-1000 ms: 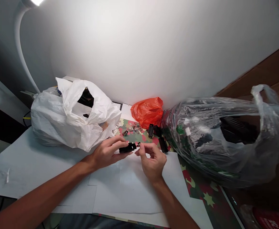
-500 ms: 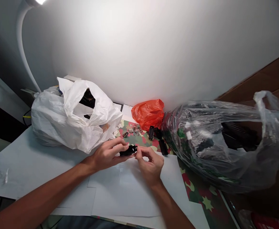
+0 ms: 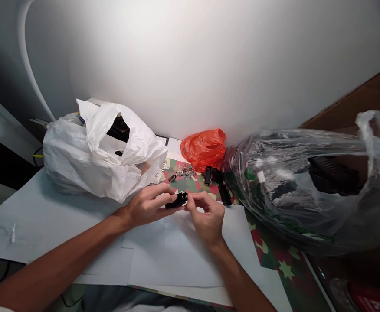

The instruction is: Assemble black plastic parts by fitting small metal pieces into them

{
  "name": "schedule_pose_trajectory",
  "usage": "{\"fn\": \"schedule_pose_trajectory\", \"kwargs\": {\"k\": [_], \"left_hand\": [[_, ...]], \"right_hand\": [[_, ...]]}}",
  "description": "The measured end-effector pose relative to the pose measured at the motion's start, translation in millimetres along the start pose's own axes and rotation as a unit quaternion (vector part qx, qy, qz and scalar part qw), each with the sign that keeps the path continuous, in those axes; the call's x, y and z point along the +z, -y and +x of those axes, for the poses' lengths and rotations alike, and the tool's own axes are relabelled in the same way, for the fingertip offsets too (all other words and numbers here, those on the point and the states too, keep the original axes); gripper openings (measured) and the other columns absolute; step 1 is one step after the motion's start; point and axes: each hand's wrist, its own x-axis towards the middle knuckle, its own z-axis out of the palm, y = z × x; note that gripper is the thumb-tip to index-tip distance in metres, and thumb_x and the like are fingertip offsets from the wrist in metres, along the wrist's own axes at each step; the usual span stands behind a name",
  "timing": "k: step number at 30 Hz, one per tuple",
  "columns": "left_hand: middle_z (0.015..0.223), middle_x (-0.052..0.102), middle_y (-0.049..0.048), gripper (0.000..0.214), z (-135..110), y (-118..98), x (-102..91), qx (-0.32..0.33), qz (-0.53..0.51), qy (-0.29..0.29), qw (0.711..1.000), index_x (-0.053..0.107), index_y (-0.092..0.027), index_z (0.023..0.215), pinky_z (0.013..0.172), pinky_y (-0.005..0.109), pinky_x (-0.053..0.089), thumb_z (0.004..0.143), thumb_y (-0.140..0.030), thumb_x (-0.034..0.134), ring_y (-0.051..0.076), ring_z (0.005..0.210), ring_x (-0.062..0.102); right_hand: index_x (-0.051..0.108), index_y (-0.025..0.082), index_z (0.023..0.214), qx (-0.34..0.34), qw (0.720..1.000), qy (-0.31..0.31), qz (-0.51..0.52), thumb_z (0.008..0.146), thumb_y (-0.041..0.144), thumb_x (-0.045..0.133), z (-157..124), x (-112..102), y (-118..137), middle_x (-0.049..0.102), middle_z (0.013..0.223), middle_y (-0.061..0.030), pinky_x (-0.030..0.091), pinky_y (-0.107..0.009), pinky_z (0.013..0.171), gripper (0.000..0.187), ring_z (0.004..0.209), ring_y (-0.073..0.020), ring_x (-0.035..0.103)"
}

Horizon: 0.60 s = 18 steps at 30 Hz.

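Observation:
A small black plastic casing [image 3: 177, 200] is held just above the white paper, near the middle of the table. My left hand [image 3: 152, 203] is closed around its left side, fingers on top and below. At its right end my right hand [image 3: 207, 215] pinches with thumb and forefinger; whatever is between those fingertips is too small to make out. Beyond the hands, several similar black pieces [image 3: 224, 195] lie on the camouflage-patterned cover. A pile of tiny metal parts [image 3: 186, 172] sits there too, with a small dark oval piece [image 3: 172, 178] beside it.
A large white plastic bag [image 3: 105, 151] with black items inside stands on the left. At the back lies an orange bag [image 3: 203, 149]. A big clear bag [image 3: 294, 190] of black parts fills the right. White paper [image 3: 173, 260] covers the front. A lamp neck [image 3: 27, 60] rises far left.
The view has tilted and shifted slightly, so the bags and table appear a little higher. Both hands keep their hold, with only slight movement at the black casing.

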Motion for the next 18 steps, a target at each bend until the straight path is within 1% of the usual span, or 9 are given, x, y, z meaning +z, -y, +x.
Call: {"fn": "schedule_pose_trajectory", "kwargs": {"k": [3, 5, 8, 12, 15, 18], "left_hand": [[0.089, 0.074, 0.0046, 0.020, 1.4, -1.1, 0.3, 0.008, -0.002, -0.004, 1.000, 0.060, -0.019, 0.099, 0.070, 0.022, 0.064, 0.096, -0.025, 0.078, 0.012, 0.073, 0.073], [0.090, 0.075, 0.0042, 0.019, 2.1, -1.8, 0.5, 0.009, -0.005, -0.007, 1.000, 0.061, -0.019, 0.101, 0.073, 0.022, 0.064, 0.095, -0.025, 0.078, 0.011, 0.072, 0.073], [0.091, 0.076, 0.0042, 0.020, 2.3, -2.2, 0.8, 0.013, -0.001, -0.010, 1.000, 0.063, -0.020, 0.104, 0.073, 0.022, 0.065, 0.094, -0.025, 0.079, 0.012, 0.074, 0.075], [0.091, 0.076, 0.0050, 0.021, 2.0, -2.4, 1.0, 0.018, 0.008, -0.012, 1.000, 0.063, -0.019, 0.104, 0.071, 0.022, 0.064, 0.094, -0.025, 0.080, 0.013, 0.076, 0.076], [0.092, 0.076, 0.0058, 0.021, 1.5, -2.6, 1.2, 0.020, 0.003, -0.017, 1.000, 0.063, -0.018, 0.104, 0.071, 0.023, 0.065, 0.093, -0.023, 0.081, 0.014, 0.077, 0.076], [0.093, 0.076, 0.0057, 0.023, 0.2, -2.2, 1.0, 0.020, 0.000, -0.021, 1.000, 0.064, -0.019, 0.106, 0.071, 0.023, 0.065, 0.092, -0.021, 0.082, 0.014, 0.078, 0.077]], "right_hand": [[0.073, 0.021, 0.084, -0.050, 0.998, -0.038, -0.028, 0.097, 0.023, 0.069, -1.3, -1.0, 2.5, 0.079, 0.073, -0.0011, 0.066, -0.027, 0.059, 0.015, 0.058, -0.0156, 0.075], [0.073, 0.022, 0.084, -0.065, 0.996, -0.047, -0.040, 0.097, 0.021, 0.069, -1.6, -1.5, 3.3, 0.080, 0.075, -0.0011, 0.067, -0.027, 0.059, 0.013, 0.059, -0.0157, 0.075], [0.073, 0.022, 0.083, -0.061, 0.996, -0.044, -0.045, 0.096, 0.020, 0.068, -0.9, -2.3, 3.6, 0.079, 0.073, -0.0007, 0.067, -0.027, 0.059, 0.014, 0.058, -0.0155, 0.075], [0.072, 0.021, 0.079, -0.070, 0.996, -0.031, -0.043, 0.096, 0.018, 0.068, 0.1, -3.4, 5.1, 0.077, 0.070, -0.0001, 0.066, -0.025, 0.059, 0.017, 0.056, -0.0145, 0.073], [0.071, 0.021, 0.079, -0.039, 0.999, -0.016, -0.016, 0.097, 0.023, 0.068, 1.5, -5.1, 7.9, 0.075, 0.067, -0.0002, 0.065, -0.026, 0.059, 0.018, 0.055, -0.0150, 0.073], [0.069, 0.021, 0.079, 0.040, 0.997, 0.026, 0.067, 0.098, 0.034, 0.068, 4.9, -7.7, 9.0, 0.073, 0.065, -0.0005, 0.065, -0.028, 0.058, 0.023, 0.055, -0.0166, 0.073]]}}
